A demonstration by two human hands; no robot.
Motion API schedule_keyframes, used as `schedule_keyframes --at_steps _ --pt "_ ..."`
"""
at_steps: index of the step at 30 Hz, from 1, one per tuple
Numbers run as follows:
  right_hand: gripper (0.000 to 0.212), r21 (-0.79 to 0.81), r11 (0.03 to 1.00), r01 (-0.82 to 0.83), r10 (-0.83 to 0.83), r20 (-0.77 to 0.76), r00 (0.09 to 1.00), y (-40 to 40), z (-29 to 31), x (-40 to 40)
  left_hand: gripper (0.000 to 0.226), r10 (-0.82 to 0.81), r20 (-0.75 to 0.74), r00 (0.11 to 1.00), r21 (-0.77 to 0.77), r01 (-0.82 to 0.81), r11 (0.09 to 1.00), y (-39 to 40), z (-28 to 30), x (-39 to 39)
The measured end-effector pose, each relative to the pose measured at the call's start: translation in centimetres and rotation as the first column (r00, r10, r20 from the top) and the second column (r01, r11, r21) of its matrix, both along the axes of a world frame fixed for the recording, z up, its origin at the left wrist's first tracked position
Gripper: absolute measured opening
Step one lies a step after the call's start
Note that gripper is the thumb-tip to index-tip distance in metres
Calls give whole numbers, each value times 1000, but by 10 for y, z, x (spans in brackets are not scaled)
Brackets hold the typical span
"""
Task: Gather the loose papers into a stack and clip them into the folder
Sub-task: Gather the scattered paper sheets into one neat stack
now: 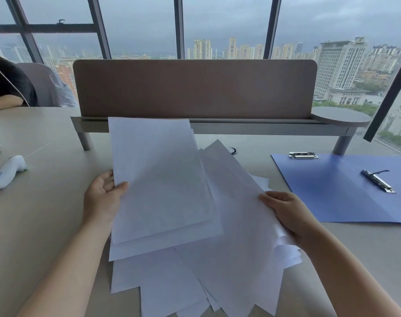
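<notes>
Several loose white papers lie fanned out on the table in front of me. My left hand grips the left edge of a few raised sheets, thumb on top. My right hand pinches the right edge of another sheet in the pile. An open blue folder lies flat to the right. It has a metal clip at its top edge and a lever clip near its middle. Both clips hold nothing.
A brown desk divider on a raised shelf runs across the back of the table. A white controller lies at the left. Another person's arm rests at the far left. A cable hole sits behind the papers.
</notes>
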State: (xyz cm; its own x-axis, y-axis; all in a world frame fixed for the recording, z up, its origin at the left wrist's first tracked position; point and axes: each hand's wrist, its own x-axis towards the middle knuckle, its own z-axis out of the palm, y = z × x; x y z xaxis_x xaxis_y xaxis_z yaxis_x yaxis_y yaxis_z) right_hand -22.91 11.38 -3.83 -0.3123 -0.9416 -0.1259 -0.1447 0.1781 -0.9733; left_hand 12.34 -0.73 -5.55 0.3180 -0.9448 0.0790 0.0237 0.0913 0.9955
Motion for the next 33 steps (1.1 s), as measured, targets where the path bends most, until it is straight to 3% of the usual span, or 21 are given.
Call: schedule_keyframes --at_steps 3,6,9,12,19,24,28,33 --pt "28 -18 991 131 -131 -4 991 -4 -5 -2 59 84 -1 996 -2 -84 996 -1 1 12" --pt "27 -35 968 248 -249 -7 969 -10 -12 -5 49 133 -171 976 13 -132 991 -6 3 26" --pt "29 -52 939 341 -345 -112 932 -14 -19 -9 28 30 -366 930 77 -2 997 -2 2 35" --pt "30 -74 923 379 -386 -163 908 -16 -19 -8 29 -65 -451 890 74 109 991 7 -8 39" --pt "36 -9 979 203 -203 -75 976 -18 -27 6 28 -235 -187 954 101 257 961 8 -5 -11" --pt "25 8 1000 17 -18 95 995 -9 -21 17 19 -198 -8 980 131 198 971 8 -11 -40" --pt "26 -11 991 -133 132 233 963 -3 -15 24 5 -141 224 964 105 121 987 17 -18 -52" --pt "25 -50 983 -174 181 302 936 0 -9 27 17 -95 214 972 107 73 992 19 -14 -56"
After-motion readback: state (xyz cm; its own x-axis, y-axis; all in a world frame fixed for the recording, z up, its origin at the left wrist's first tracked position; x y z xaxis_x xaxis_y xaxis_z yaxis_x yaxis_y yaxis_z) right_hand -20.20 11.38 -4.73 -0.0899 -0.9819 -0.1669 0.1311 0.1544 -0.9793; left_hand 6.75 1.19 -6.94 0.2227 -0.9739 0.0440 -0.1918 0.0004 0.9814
